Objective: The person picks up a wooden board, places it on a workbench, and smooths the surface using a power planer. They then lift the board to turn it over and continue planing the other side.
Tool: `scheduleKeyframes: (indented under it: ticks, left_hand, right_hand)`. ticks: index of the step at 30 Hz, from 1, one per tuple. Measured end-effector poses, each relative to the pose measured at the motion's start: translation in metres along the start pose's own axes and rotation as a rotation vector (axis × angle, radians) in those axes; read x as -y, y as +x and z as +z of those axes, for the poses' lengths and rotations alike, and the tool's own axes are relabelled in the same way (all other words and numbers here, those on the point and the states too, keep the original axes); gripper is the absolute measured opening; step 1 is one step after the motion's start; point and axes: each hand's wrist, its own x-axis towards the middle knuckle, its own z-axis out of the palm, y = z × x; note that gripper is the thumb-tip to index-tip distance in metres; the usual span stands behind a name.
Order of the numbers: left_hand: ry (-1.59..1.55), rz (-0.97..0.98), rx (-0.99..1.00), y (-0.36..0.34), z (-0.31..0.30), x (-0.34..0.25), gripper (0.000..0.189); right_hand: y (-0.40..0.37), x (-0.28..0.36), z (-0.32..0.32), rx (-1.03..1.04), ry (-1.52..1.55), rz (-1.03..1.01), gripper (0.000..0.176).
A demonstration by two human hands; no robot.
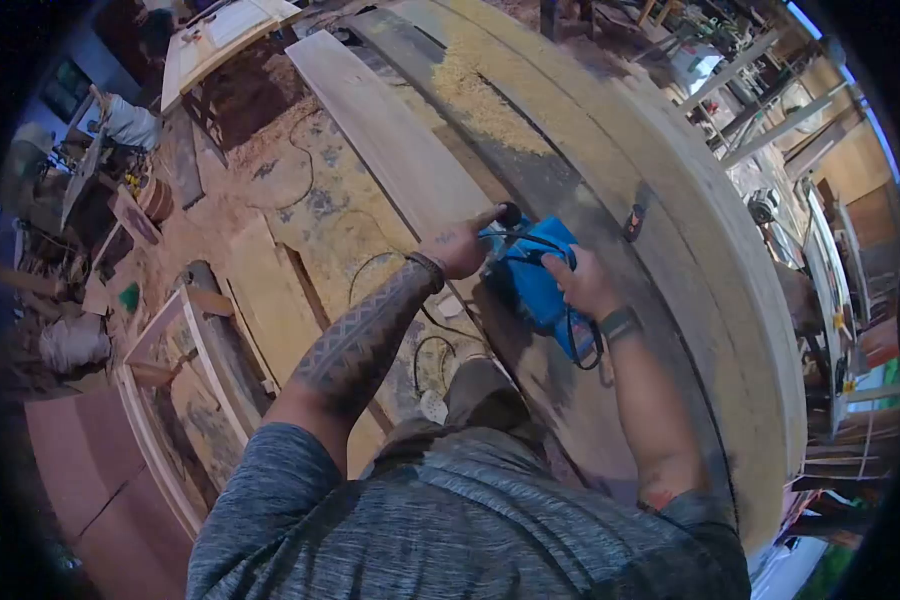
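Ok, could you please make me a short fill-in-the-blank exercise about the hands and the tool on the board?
1. The left hand and the right hand hold a tool that is ____ in colour.
2. The black knob of the tool is gripped by the ____ hand.
3. Farther along the board lies a pile of ____.

Missing words: blue; left; sawdust.
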Motion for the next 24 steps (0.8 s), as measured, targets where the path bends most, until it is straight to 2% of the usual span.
scheduleKeyframes:
  ticks: [4,10,13,16,19,22,24]
  left_hand:
    - [-0.011,-0.058,0.053,0.012,-0.029,0.015,0.062]
    - [-0.062,0.026,0.022,0.037,-0.056,0.056,0.066]
    - [-0.001,-0.032,0.113,0.052,-0.080,0.057,0.067]
    - [-0.068,0.017,0.115,0.070,-0.086,0.079,0.066]
    - [-0.003,-0.078,0.170,0.078,-0.114,0.076,0.065]
    - [-0.049,-0.019,0.110,0.092,-0.117,0.110,0.067]
    - [-0.221,0.160,0.019,0.114,-0.098,0.160,0.068]
  right_hand:
    - [0.027,0.026,0.007,-0.010,-0.012,-0.028,0.059]
    - [0.067,0.048,0.021,-0.024,-0.019,-0.024,0.058]
    - [0.085,0.050,0.028,-0.053,-0.037,-0.028,0.057]
    - [0.101,0.061,0.032,-0.054,0.002,-0.037,0.056]
    - [0.125,0.079,0.034,-0.103,0.008,-0.091,0.056]
    - [0.150,0.089,0.040,-0.075,0.000,-0.064,0.055]
    - [0.167,0.096,0.042,-0.042,0.012,-0.036,0.055]
